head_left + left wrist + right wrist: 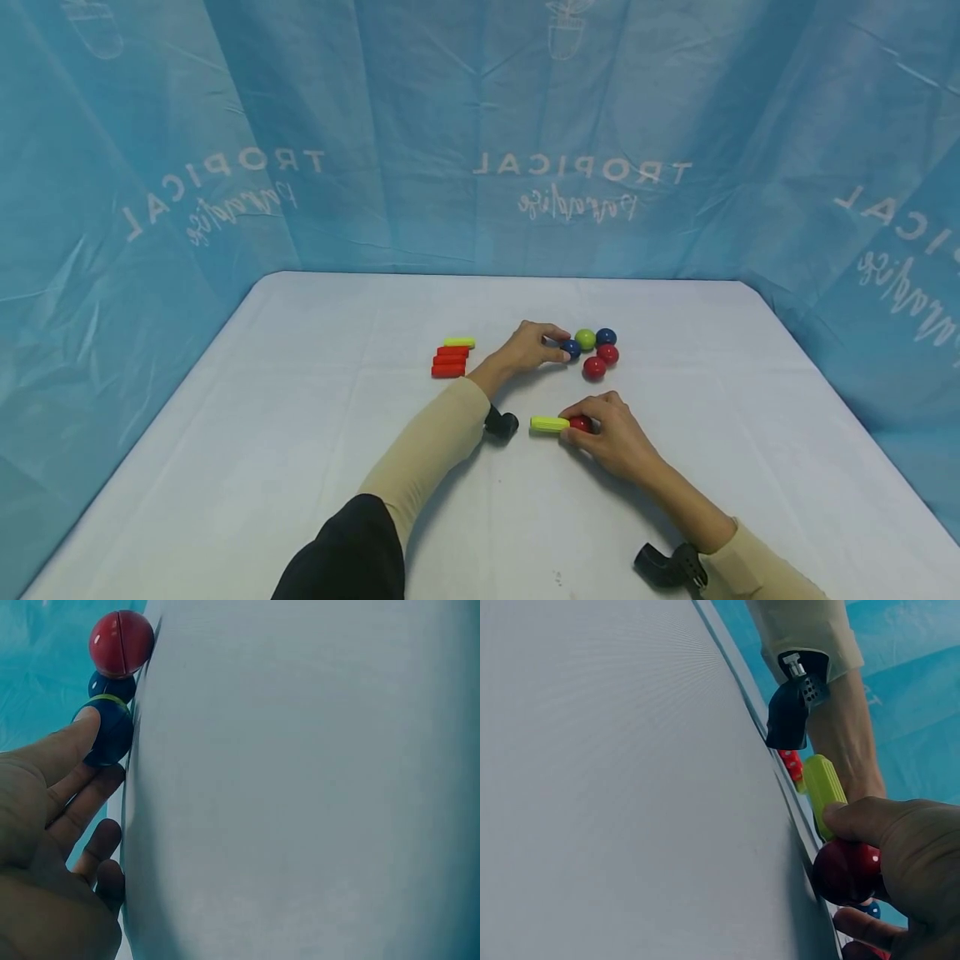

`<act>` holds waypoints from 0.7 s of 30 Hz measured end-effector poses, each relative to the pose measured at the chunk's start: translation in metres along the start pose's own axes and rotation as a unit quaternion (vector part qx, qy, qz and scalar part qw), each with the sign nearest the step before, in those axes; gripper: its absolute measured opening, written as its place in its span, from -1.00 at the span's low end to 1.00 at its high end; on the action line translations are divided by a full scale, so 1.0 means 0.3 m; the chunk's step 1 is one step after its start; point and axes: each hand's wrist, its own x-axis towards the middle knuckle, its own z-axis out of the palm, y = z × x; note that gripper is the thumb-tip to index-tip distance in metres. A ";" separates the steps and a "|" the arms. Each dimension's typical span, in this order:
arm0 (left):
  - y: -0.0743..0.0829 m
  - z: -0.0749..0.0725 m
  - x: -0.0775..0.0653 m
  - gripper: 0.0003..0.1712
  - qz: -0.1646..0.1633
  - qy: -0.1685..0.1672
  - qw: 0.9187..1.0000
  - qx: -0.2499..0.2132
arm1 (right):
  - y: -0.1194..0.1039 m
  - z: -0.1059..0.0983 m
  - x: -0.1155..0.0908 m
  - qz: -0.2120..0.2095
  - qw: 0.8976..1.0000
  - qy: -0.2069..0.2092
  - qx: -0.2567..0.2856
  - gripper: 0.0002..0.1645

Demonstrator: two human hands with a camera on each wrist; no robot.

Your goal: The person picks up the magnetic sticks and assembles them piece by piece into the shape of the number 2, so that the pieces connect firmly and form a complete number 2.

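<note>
My left hand (529, 347) pinches a dark blue ball (572, 349) between thumb and fingers, low over the white table. In the left wrist view, the thumb lies across this blue ball (112, 736). Beside it sit a green ball (585, 339), another blue ball (606, 337) and two red balls (594, 368). Nearer the body, my right hand (611, 433) grips a yellow-green ribbed stick (549, 424) where its end meets a red ball (581, 424). The right wrist view shows the thumb on the stick (824, 784), with the glossy ball (846, 871) just below.
Three red sticks (448, 372) and a yellow-green stick (459, 342) lie in a stack-like row left of the left hand. The white table (300, 450) has a blue printed curtain (420, 167) behind it. Black wrist cameras (501, 423) jut from both sleeves.
</note>
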 end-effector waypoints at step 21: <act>-0.039 -0.067 -0.120 -0.54 -0.026 0.018 0.998 -0.048 | -0.011 0.000 0.000 0.018 1.000 -0.001 -0.003 -0.73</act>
